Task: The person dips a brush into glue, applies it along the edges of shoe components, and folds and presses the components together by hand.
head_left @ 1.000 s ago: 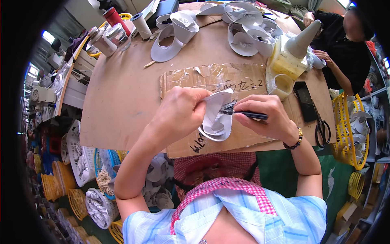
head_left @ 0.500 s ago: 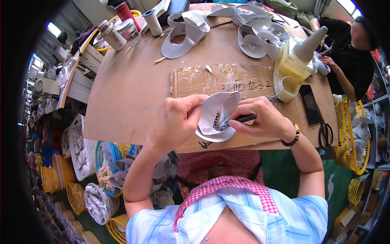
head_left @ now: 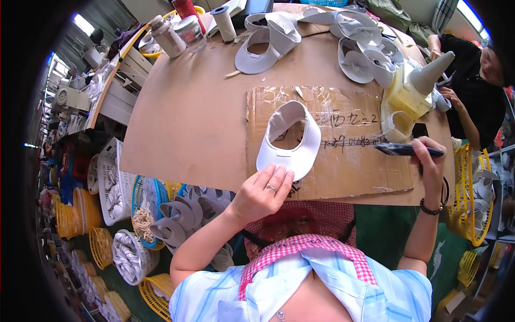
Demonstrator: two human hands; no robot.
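Observation:
A white sun visor (head_left: 315,130) lies on the brown cardboard sheet (head_left: 348,177) in front of me, its band curving up around an open middle. My left hand (head_left: 266,190), a ring on one finger, grips the near edge of its brim, fingers on top and the thumb hidden below. Off to the right, my right hand (head_left: 431,163) is closed around a small black-handled brush (head_left: 394,149), held apart from the visor over the cardboard's right side. The brush's tip points left and is a little blurred.
A yellowish plastic glue bottle (head_left: 403,96) with a grey cone stands at right, near a co-worker (head_left: 479,91). More visors (head_left: 261,53) are heaped at the back. Jars (head_left: 190,33) and a thread spool (head_left: 223,24) stand back left. Baskets (head_left: 466,198) flank the table.
The visor went from being held up with the brush inside it to lying on the cardboard. My right hand moved away right with the brush. My left hand shifted to the brim.

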